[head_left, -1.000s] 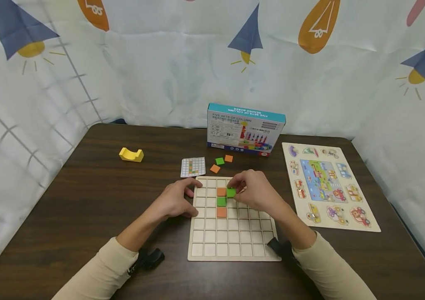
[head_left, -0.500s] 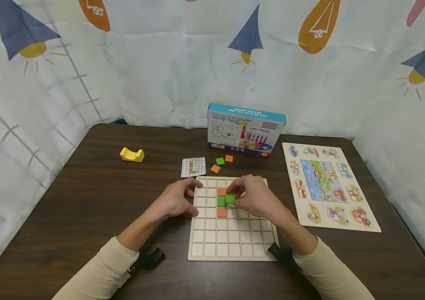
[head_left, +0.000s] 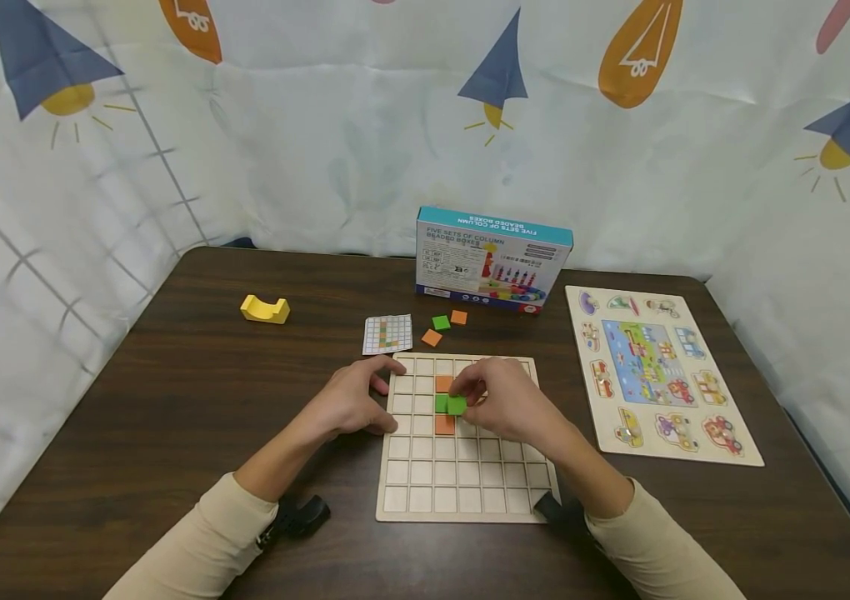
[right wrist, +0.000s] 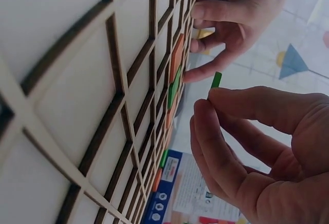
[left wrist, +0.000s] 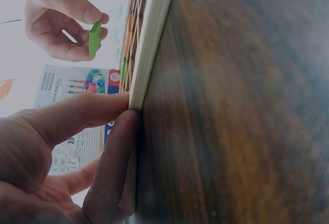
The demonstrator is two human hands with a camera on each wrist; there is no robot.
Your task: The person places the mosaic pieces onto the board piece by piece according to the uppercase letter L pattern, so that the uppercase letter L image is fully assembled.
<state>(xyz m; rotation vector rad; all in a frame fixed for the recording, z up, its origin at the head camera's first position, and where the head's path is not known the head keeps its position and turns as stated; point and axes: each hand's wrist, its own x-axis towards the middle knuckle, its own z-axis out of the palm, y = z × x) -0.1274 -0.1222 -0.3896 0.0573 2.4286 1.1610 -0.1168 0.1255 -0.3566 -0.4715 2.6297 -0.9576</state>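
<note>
My right hand (head_left: pixel 509 398) pinches a green square tile (head_left: pixel 457 406) between thumb and fingers, over the pale wooden grid board (head_left: pixel 468 476). In the right wrist view the held tile (right wrist: pixel 216 79) stands edge-on, raised off the grid. From the head it overlaps another green tile (head_left: pixel 440 404) set in the board. That one lies in a column between an orange tile (head_left: pixel 443 383) above and a second orange tile (head_left: pixel 444 425) below. My left hand (head_left: pixel 354 397) grips the board's upper left edge; thumb and fingertips meet the rim (left wrist: pixel 149 54) in the left wrist view.
Behind the board lie a small pattern card (head_left: pixel 387 334), a loose green tile (head_left: pixel 441 322) and two orange tiles (head_left: pixel 432 337). A toy box (head_left: pixel 492 260) stands at the back. A yellow curved block (head_left: pixel 265 310) is at left, a picture puzzle board (head_left: pixel 661 375) at right.
My right hand has moved the pinched green tile down the board towards me and slightly left, from beside the upper orange tile to over the set green one. My left hand stays put.
</note>
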